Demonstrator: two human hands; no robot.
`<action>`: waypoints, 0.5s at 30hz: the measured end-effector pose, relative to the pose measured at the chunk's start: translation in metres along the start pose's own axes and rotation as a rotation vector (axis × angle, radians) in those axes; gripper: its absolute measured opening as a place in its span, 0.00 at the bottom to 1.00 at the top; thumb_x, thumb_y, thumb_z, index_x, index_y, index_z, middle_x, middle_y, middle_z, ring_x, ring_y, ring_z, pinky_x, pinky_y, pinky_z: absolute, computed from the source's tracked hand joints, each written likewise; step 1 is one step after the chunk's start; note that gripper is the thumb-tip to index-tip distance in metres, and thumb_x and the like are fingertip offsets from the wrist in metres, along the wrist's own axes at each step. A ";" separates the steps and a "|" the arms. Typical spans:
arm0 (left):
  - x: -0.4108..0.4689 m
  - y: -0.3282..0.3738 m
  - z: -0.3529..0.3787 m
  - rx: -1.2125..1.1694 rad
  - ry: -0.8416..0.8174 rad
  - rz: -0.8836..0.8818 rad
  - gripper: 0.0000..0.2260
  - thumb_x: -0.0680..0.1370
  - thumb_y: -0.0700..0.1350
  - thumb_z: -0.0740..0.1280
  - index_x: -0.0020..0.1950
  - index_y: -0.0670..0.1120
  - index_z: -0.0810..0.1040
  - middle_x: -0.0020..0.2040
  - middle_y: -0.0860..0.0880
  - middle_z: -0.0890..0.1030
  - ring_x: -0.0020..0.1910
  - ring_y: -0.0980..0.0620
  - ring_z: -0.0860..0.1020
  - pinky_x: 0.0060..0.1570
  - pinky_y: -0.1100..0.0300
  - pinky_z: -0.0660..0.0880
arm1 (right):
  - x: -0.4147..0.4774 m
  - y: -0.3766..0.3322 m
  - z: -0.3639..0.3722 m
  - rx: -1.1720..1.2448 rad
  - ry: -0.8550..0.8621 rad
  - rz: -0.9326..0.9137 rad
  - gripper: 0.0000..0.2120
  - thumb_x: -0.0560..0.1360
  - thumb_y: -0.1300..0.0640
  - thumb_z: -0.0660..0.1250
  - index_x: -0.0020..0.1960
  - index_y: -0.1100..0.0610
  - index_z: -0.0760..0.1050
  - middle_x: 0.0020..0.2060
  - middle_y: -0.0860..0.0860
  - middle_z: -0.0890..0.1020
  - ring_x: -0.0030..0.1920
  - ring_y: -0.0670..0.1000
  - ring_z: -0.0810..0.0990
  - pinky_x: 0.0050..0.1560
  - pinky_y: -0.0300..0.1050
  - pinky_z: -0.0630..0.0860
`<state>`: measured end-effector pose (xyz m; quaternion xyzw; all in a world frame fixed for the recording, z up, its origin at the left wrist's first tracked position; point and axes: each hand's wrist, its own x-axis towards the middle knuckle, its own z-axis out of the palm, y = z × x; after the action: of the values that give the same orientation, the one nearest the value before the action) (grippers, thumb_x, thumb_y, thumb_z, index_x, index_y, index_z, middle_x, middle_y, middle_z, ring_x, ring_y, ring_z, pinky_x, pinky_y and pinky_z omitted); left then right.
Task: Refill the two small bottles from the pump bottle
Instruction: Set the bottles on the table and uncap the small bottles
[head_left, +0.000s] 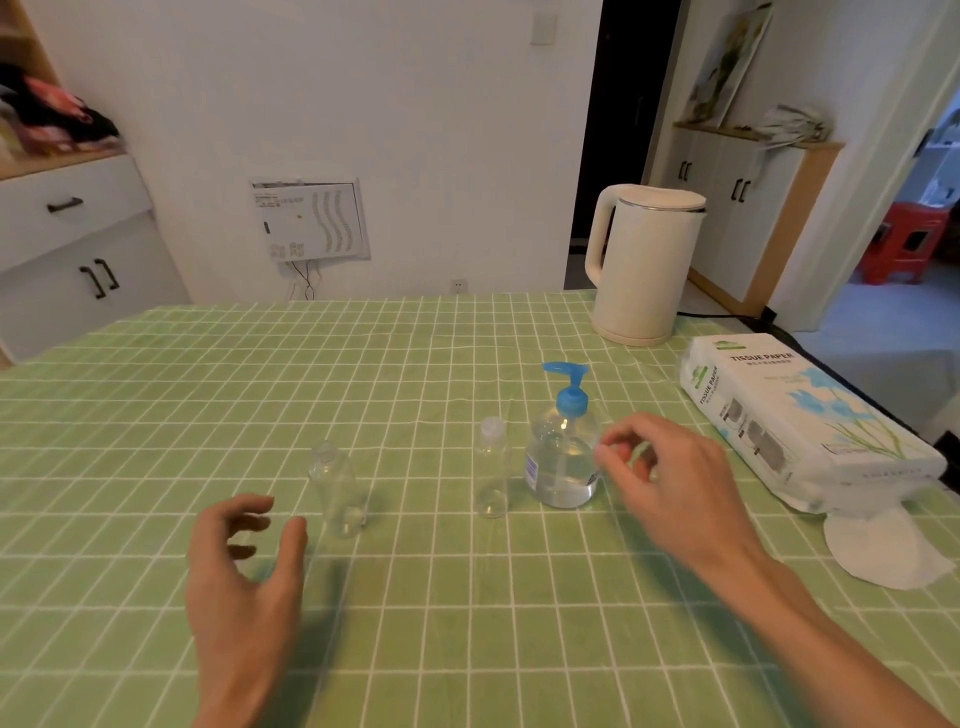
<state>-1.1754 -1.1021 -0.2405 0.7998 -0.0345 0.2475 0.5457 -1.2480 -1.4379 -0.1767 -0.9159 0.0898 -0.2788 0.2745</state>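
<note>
A clear pump bottle (563, 452) with a blue pump head stands upright on the green checked tablecloth, partly filled with clear liquid. Just left of it stands a small clear bottle (492, 470) with a cap on. A second small clear bottle (337, 486) stands farther left with no cap visible. My left hand (244, 571) hovers just left of that bottle, fingers loosely curled, holding nothing. My right hand (670, 478) is beside the pump bottle's right side, fingers curled with fingertips together; whether it pinches a small clear cap I cannot tell.
A cream electric kettle (641, 270) stands at the back right. A pack of tissue paper (795, 415) lies at the right edge, with a loose white tissue (883, 551) in front of it. The tablecloth (467, 623) covers the table.
</note>
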 end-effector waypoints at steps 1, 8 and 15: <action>-0.007 0.004 0.001 -0.021 0.024 0.036 0.20 0.77 0.34 0.75 0.54 0.59 0.74 0.53 0.50 0.79 0.50 0.52 0.78 0.50 0.61 0.75 | 0.004 -0.014 0.003 0.033 -0.017 -0.045 0.02 0.80 0.50 0.72 0.49 0.48 0.81 0.39 0.40 0.81 0.36 0.42 0.80 0.40 0.46 0.82; -0.047 0.030 0.024 -0.139 -0.239 0.086 0.19 0.75 0.31 0.75 0.56 0.52 0.77 0.53 0.60 0.81 0.52 0.57 0.81 0.46 0.65 0.77 | 0.034 -0.076 0.038 -0.141 -0.238 -0.095 0.23 0.79 0.36 0.67 0.70 0.44 0.73 0.48 0.42 0.79 0.47 0.47 0.80 0.48 0.51 0.79; -0.053 0.028 0.029 -0.110 -0.419 0.040 0.22 0.76 0.41 0.77 0.65 0.58 0.74 0.60 0.67 0.79 0.60 0.61 0.80 0.53 0.62 0.81 | 0.036 -0.077 0.043 -0.172 -0.249 -0.109 0.09 0.82 0.48 0.66 0.55 0.53 0.78 0.45 0.46 0.83 0.44 0.51 0.82 0.46 0.50 0.79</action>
<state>-1.2208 -1.1508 -0.2474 0.8020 -0.1765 0.0842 0.5644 -1.1935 -1.3660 -0.1477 -0.9670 0.0289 -0.1688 0.1887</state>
